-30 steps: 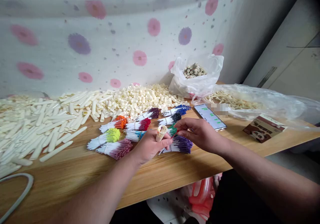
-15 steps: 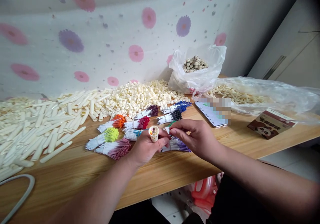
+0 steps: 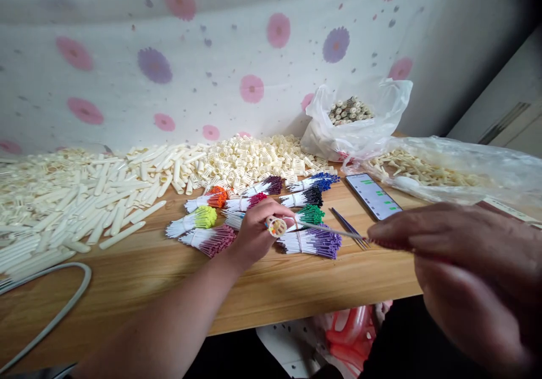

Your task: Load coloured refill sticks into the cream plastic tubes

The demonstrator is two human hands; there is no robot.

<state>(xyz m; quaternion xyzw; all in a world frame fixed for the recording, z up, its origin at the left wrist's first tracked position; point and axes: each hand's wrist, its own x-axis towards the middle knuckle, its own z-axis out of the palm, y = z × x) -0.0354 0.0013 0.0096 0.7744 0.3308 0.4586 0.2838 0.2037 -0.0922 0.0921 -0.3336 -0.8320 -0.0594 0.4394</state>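
Two hands, one per side. Left hand (image 3: 257, 227), center of frame: fingers closed around one cream holder (image 3: 276, 227), its round end face toward the camera, several holes and colored specks in it, too small to count. Right hand (image 3: 470, 277), lower right, close to camera and blurred: thumb and fingers pinching one thin stick (image 3: 330, 229), reddish near the fingertips. Stick runs left across the frame toward the left hand; can't tell if its far end touches the holder.

Ten banded bundles of white sticks with colored tips, mid-frame: orange bundle (image 3: 218, 197), yellow bundle (image 3: 192, 221), pink bundle (image 3: 212, 239), maroon bundle (image 3: 266, 186), red bundle (image 3: 245, 202), light blue bundle (image 3: 232, 219) (partly behind left hand), blue bundle (image 3: 315, 182), black bundle (image 3: 301, 197), green bundle (image 3: 309, 215), purple bundle (image 3: 311, 242).

One pair of tweezers (image 3: 349, 228) lies just right of the purple and green bundles; one phone (image 3: 372, 196), screen lit, near it. Left of frame: heap of long cream tubes (image 3: 105, 198), too many to count. Upper center: heap of short slotted pieces (image 3: 254, 156), same. Two plastic bags, right of center: one white bag (image 3: 324, 130) standing, filled with pieces, one clear bag (image 3: 478, 164) lying, thin cream pieces inside. One box (image 3: 503, 209), mostly behind right hand. One cable loop (image 3: 88, 277), lower left. All on one wooden table (image 3: 305, 288).
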